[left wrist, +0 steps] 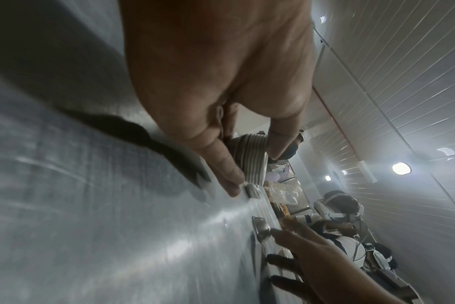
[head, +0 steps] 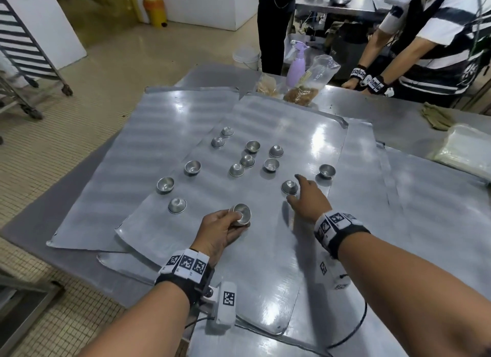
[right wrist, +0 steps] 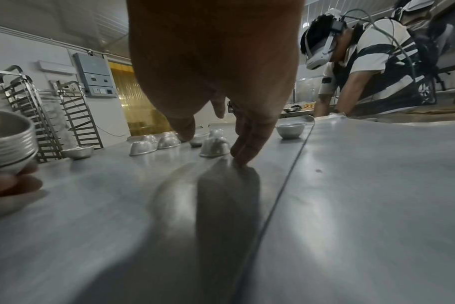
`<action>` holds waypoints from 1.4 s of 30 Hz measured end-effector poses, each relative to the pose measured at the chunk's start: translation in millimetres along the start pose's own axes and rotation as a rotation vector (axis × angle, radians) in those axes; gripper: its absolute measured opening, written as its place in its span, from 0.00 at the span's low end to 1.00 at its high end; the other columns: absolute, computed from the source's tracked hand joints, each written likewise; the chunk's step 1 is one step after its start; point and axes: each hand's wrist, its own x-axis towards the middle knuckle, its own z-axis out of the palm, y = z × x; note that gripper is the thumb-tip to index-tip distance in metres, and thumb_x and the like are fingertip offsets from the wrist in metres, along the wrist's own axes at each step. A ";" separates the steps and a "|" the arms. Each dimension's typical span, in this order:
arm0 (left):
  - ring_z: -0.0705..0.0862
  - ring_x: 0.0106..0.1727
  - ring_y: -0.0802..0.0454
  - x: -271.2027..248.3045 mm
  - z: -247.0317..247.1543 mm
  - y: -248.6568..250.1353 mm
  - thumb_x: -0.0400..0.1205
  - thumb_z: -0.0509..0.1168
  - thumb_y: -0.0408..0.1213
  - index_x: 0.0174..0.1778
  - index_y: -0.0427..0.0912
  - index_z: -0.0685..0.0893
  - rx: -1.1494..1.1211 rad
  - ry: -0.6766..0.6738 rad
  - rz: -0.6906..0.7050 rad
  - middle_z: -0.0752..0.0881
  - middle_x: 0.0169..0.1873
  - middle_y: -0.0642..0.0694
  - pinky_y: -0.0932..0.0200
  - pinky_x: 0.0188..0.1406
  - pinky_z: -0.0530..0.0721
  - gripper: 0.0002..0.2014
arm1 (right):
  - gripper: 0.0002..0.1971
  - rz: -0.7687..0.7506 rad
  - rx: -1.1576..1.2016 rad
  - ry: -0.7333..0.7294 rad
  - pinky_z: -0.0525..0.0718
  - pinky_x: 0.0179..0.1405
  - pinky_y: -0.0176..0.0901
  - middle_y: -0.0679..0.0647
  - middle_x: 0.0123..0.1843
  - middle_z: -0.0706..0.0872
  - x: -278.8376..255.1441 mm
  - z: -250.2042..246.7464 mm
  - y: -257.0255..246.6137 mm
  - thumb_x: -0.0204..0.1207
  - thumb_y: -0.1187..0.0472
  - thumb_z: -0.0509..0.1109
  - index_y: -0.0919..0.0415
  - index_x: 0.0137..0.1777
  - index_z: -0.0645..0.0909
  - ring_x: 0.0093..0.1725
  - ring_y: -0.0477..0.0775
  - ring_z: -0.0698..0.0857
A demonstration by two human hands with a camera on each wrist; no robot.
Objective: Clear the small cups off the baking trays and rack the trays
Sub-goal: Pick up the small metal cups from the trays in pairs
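Left hand, near edge of the top tray: thumb and fingers curled round a nested stack of small cups, rims ribbed in close layers in the left wrist view; the number of cups cannot be read. Right hand, fingers spread and pointing down around an inverted cup; fingertips reach the tray beside it, and whether they touch the cup cannot be told.

Loose cups: small, round, dull grey metal, dome-shaped when inverted, bowl-shaped when upright. One upright cup sits right of the hand; a cluster lies further off at centre, more to the left. Contents, if any, too small to make out.

Baking trays: flat, brushed metal sheets with rounded corners, overlapping; top tray over a left tray.

Far side: lilac spray bottle, clear bags, a person in a striped shirt, partly cut off. Tray rack at far left.
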 end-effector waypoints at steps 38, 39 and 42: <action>0.91 0.58 0.35 -41.4 -5.7 -17.1 0.78 0.74 0.25 0.60 0.28 0.86 0.055 -0.066 0.009 0.90 0.56 0.27 0.63 0.42 0.90 0.15 | 0.13 -0.070 -0.083 0.053 0.79 0.48 0.47 0.51 0.55 0.84 -87.9 24.9 21.4 0.72 0.49 0.70 0.49 0.56 0.80 0.56 0.59 0.82; 0.91 0.59 0.35 -42.6 -7.2 -17.1 0.78 0.74 0.25 0.60 0.27 0.86 0.050 -0.065 0.010 0.90 0.56 0.27 0.62 0.43 0.90 0.15 | 0.16 -0.057 -0.071 0.046 0.79 0.50 0.46 0.52 0.57 0.83 -89.9 24.6 22.1 0.73 0.49 0.71 0.50 0.59 0.80 0.57 0.59 0.82; 0.91 0.58 0.35 -46.1 -11.3 -16.3 0.78 0.74 0.24 0.59 0.27 0.87 0.045 -0.061 0.014 0.90 0.55 0.27 0.57 0.51 0.92 0.14 | 0.23 -0.038 -0.041 0.038 0.78 0.55 0.45 0.54 0.62 0.81 -93.5 23.0 22.1 0.75 0.51 0.73 0.51 0.70 0.77 0.59 0.59 0.83</action>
